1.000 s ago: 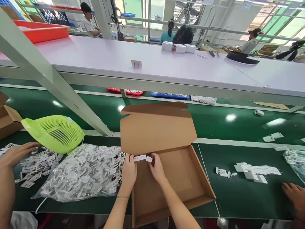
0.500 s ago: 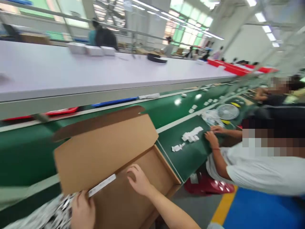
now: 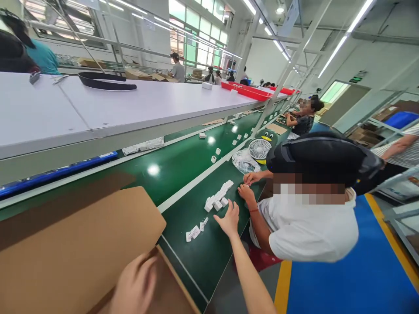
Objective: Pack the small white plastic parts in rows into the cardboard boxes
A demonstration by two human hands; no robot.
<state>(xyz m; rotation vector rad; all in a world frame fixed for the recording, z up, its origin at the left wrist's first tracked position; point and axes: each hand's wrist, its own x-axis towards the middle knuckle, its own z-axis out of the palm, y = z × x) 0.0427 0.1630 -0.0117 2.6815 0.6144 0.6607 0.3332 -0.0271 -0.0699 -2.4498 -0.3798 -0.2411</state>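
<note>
My right hand point(image 3: 229, 218) reaches over the green work surface with thumb and fingers apart, holding nothing. Just beyond its fingertips is a cluster of small white blocks point(image 3: 218, 198). A smaller group of white pieces point(image 3: 196, 231) lies to the left of the hand. My left hand point(image 3: 135, 283) is over the open brown cardboard box point(image 3: 172, 281), near the fold of its raised lid point(image 3: 85, 248). Motion blurs the left fingers, which look bent; whether they grip anything is unclear.
At right, a co-worker's hands point(image 3: 248, 185) are together over the bench. Beyond them are a clear plastic bag point(image 3: 245, 161) and a small white fan point(image 3: 259, 149). White pieces point(image 3: 216, 155) lie on the green belt point(image 3: 183, 152). A white shelf point(image 3: 157, 98) overhangs the left.
My view has swung to the right. My right hand has moved from above the box to beside the white blocks, and my left hand has shifted from the box's left end towards its right end.
</note>
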